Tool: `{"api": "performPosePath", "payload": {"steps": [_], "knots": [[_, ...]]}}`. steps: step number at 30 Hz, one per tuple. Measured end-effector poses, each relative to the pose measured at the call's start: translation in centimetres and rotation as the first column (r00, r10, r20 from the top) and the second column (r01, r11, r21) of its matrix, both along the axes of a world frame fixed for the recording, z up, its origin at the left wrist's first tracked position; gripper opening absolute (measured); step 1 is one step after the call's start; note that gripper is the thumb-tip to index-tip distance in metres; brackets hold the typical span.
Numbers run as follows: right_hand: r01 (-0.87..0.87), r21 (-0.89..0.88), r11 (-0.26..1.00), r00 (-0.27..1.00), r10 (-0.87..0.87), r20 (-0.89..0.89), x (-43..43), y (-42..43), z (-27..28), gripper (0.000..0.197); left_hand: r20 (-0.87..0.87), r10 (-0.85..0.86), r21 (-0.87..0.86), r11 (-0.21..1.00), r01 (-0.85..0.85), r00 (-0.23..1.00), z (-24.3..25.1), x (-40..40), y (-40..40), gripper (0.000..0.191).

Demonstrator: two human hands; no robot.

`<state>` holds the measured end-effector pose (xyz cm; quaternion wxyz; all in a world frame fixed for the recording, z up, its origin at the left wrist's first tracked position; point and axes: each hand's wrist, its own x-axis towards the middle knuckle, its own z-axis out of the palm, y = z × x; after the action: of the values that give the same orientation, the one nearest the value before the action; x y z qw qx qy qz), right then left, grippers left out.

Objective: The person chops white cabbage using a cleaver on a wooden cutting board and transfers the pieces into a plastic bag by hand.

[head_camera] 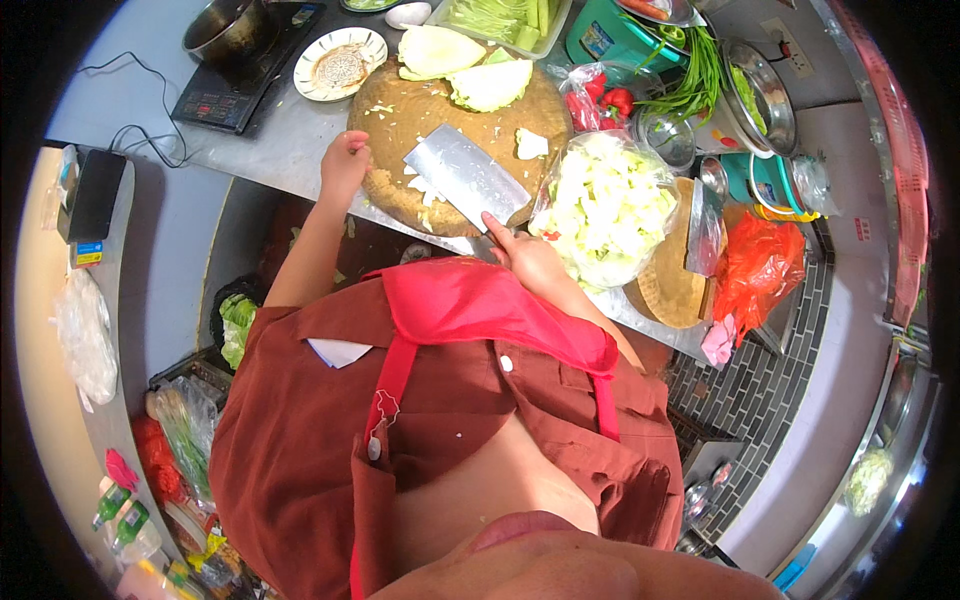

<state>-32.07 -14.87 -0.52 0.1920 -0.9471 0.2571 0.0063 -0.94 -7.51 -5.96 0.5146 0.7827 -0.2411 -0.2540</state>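
My right hand (529, 259) grips the handle of a cleaver (469, 176), whose broad blade lies flat over the round wooden chopping block (420, 97). My left hand (346, 165) is at the block's left edge with its fingers curled; whether it holds anything cannot be made out. Two large pieces of cabbage, one of them a cut wedge (491, 84), rest at the block's far side. A small cabbage piece (532, 144) lies to the right of the blade, and white scraps are scattered around it. A clear plastic bag of cut cabbage (607, 210) stands beside the block, close to my right hand.
An induction cooker (217, 97) with a pot (225, 34) and a stained plate (340, 64) are at the left. Red peppers (616, 101) and green stalks (694, 75) lie beyond the bag. A second cleaver (705, 229) rests on another wooden board (667, 277), beside a red plastic bag (757, 262).
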Motion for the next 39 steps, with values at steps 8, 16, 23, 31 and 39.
{"api": "performPosePath", "payload": {"steps": [8, 16, 23, 31, 39], "knots": [[0.131, 0.431, 0.893, 0.884, -0.302, 0.357, -3.7, -0.1, 1.6, 0.051, 0.393, -0.106, -0.121, 0.979, 0.166, 0.913, -0.4, -0.8, -4.0, 0.018], [0.088, 0.866, 0.493, 0.591, -0.725, 0.353, -5.7, 2.5, 3.4, 0.051, 0.855, -0.392, 0.069, 0.735, 0.675, 0.340, 1.1, -11.7, -14.1, 0.035], [0.151, 0.867, 0.475, 0.578, -0.754, 0.312, -6.8, 3.4, 3.0, 0.049, 0.667, -0.574, 0.047, 0.670, 0.741, 0.476, -0.9, -10.7, -16.1, 0.033], [0.247, 0.464, 0.851, 0.724, -0.480, 0.495, -5.3, 1.2, 1.4, 0.050, 0.820, -0.548, 0.215, 0.562, 0.799, 0.164, 1.5, -10.3, -8.7, 0.027], [0.265, 0.076, 0.961, 0.962, -0.269, 0.043, -3.5, 0.8, -1.1, 0.052, 0.533, -0.428, 0.038, 0.874, 0.484, 0.730, 2.6, -4.6, -3.5, 0.044]]}}
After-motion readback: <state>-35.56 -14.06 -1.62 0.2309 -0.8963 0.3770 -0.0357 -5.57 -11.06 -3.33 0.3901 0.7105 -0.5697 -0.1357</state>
